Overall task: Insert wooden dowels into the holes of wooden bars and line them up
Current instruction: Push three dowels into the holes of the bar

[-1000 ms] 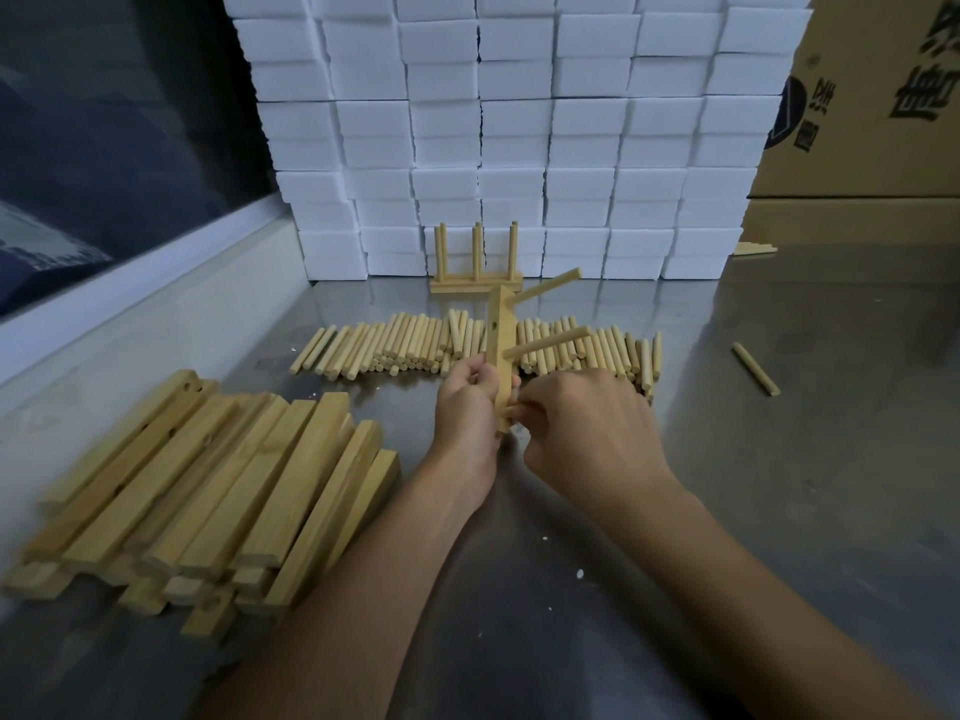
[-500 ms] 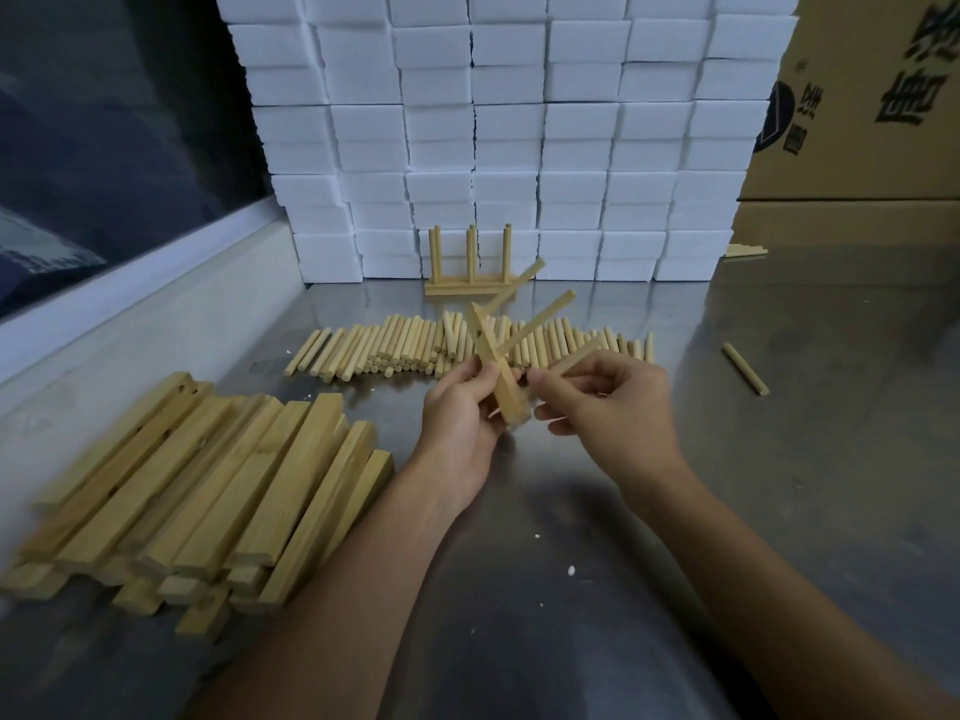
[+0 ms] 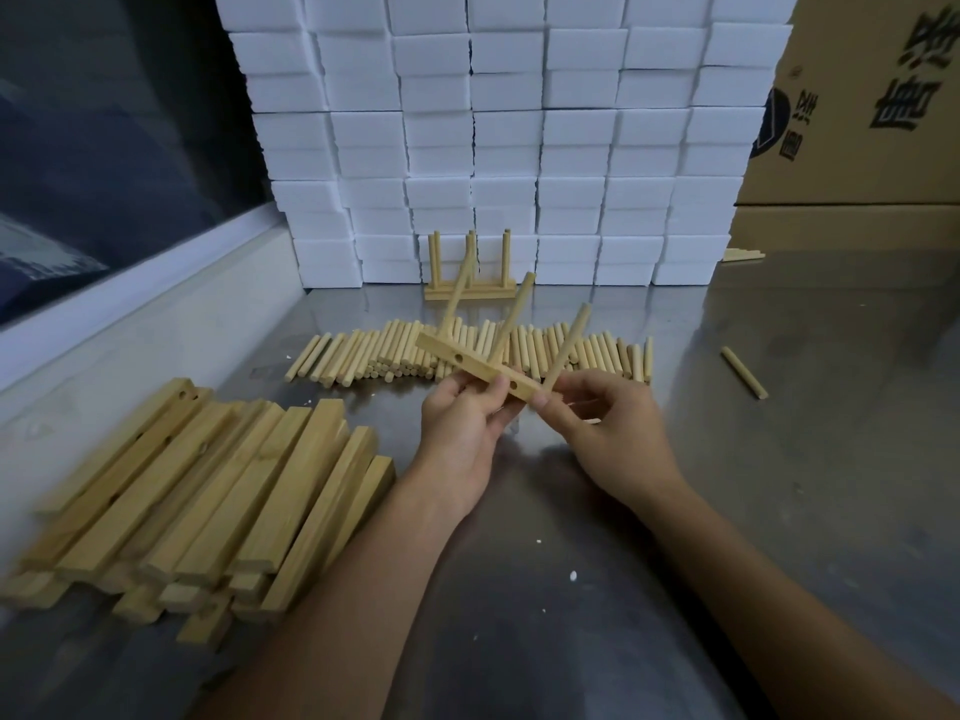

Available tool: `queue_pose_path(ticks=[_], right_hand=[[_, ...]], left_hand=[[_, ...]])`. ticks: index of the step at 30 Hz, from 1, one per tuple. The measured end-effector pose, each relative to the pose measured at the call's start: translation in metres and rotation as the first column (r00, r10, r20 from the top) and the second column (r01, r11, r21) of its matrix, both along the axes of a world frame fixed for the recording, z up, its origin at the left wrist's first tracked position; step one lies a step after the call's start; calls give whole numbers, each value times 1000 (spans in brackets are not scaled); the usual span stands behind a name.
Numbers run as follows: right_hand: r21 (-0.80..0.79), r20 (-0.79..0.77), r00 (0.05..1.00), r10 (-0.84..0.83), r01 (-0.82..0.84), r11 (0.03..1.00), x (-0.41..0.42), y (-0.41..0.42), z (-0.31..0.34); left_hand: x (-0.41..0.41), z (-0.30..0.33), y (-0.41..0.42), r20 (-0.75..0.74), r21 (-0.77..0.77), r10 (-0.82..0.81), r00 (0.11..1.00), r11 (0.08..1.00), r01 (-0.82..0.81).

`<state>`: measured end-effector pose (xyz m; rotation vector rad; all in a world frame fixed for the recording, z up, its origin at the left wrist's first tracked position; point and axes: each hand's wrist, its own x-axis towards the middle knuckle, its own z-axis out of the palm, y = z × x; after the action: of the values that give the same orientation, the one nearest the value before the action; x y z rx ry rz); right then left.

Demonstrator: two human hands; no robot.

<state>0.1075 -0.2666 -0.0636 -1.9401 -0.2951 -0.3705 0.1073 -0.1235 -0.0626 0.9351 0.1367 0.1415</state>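
Dowels lie in a long loose row on the metal table, most of them side by side, and one stray dowel lies well apart to the right. Held above that row is a pale wooden bar, tilted down to the right, with two round holes showing on its near face and three dowels rising from its far side, all leaning up and to the right. Left hand grips the bar from below near its middle, fingers curled round it. Right hand pinches the lower end of the rightmost dowel at the bar's right end, thumb and forefinger closed on it. Behind the row, close to a wall of white blocks, stands a finished bar flat on the table with three dowels upright in it. A heap of bars lies at the left, several stacked on others. Cardboard boxes stand at the far right.
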Motion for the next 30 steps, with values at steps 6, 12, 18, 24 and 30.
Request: queue_pose_path(ticks=[6, 12, 18, 24, 30], right_hand=[[-1, 21, 991, -134, 134, 991, 8, -5, 1], [71, 7, 973, -230, 229, 971, 22, -14, 7], [-16, 21, 973, -232, 232, 973, 52, -5, 20], [-25, 9, 964, -267, 268, 963, 118, 6, 42], [-173, 42, 970, -239, 243, 954, 181, 30, 39]], left_hand=[[-1, 2, -4, 8, 133, 13, 1000, 991, -14], [-7, 0, 9, 243, 896, 260, 934, 308, -319], [-4, -7, 13, 165, 986, 153, 974, -28, -162], [1, -9, 12, 137, 989, 191, 972, 37, -146], [5, -11, 13, 105, 983, 257, 961, 119, -139]])
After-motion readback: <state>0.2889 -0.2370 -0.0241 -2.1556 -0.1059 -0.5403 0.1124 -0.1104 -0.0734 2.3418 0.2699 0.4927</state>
